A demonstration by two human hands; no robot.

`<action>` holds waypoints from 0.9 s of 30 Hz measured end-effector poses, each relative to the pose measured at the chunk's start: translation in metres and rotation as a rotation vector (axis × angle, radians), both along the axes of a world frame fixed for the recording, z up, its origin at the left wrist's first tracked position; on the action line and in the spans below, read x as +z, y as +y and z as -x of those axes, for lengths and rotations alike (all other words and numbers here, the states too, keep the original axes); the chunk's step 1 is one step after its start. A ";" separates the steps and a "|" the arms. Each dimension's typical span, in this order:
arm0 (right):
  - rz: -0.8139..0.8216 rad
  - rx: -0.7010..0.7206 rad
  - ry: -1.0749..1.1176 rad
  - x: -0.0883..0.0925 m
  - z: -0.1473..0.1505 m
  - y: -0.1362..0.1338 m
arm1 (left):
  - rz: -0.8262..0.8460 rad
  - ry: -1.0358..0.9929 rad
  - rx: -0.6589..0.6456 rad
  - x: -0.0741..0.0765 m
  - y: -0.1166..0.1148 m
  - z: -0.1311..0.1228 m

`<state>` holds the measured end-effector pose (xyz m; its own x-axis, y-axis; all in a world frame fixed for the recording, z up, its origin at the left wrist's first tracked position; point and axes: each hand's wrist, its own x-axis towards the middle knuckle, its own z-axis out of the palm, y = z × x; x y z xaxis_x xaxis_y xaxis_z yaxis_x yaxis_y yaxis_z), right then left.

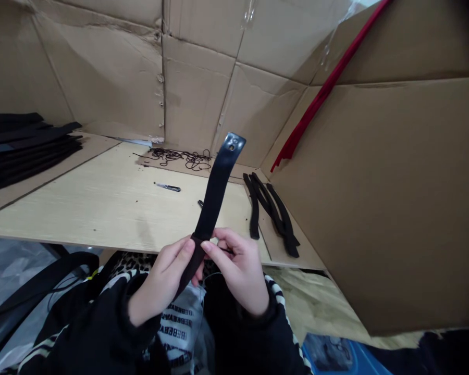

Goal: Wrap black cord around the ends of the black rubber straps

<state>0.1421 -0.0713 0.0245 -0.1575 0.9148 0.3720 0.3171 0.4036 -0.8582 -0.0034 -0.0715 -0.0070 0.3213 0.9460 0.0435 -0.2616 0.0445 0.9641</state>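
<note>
A long black strip [216,198] with a shiny, holed upper end tilts up from a dark brown fabric sleeve [197,255] around its lower part. My left hand [162,278] is closed on the sleeve, thumb along its front. My right hand [236,268] pinches the sleeve's upper edge from the other side; part of its fingers is behind the fabric. A thin pale line [204,284] hangs below the hands. Beyond them lies a small pair of thread snips [169,187]. A dark object [200,203] is mostly hidden behind the strip.
Dark strips are stacked [31,151] at the left, and several curved dark strips [273,208] lie at the right. Tangled dark cords [180,156] rest at the back of the pale table [82,203]. Cardboard walls [394,182] enclose it, with red fabric [324,94] hanging at the right.
</note>
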 end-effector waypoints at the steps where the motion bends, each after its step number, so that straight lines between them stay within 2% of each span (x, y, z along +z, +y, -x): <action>1: -0.003 0.035 -0.004 0.001 -0.001 0.001 | 0.047 -0.055 -0.076 -0.003 0.001 0.001; 3: 0.000 0.108 0.021 0.000 -0.002 0.005 | 0.173 -0.199 -0.316 -0.011 0.006 0.005; 6: 0.068 0.184 0.099 -0.005 0.000 0.012 | 0.314 -0.455 -0.750 -0.020 0.016 0.009; 7: 0.118 0.215 0.127 -0.007 0.001 0.014 | 0.336 -0.506 -0.857 -0.020 0.019 0.009; 8: 0.172 0.241 0.157 -0.009 0.001 0.015 | 0.341 -0.515 -0.907 -0.020 0.022 0.009; 9: 0.215 0.249 0.184 -0.010 0.002 0.016 | 0.331 -0.481 -0.888 -0.018 0.023 0.008; 10: 0.238 0.234 0.206 -0.011 0.002 0.017 | 0.310 -0.405 -0.797 -0.015 0.024 0.007; 14: 0.186 0.048 0.186 -0.009 0.001 0.015 | 0.096 -0.081 -0.253 0.000 0.017 0.004; 16: 0.152 -0.023 0.131 -0.005 0.000 0.013 | -0.043 0.046 -0.102 0.005 0.012 0.005; 18: 0.112 -0.058 0.094 -0.002 0.000 0.010 | -0.113 0.117 -0.030 0.006 0.008 0.006; 20: 0.086 -0.024 0.096 0.001 0.000 0.008 | -0.063 0.041 -0.084 0.002 0.008 0.006; 24: 0.137 0.161 0.156 0.005 0.001 0.011 | 0.092 -0.384 -0.429 -0.014 0.018 0.002; 27: 0.128 0.205 0.185 0.004 0.002 0.015 | 0.121 -0.502 -0.588 -0.024 0.027 -0.002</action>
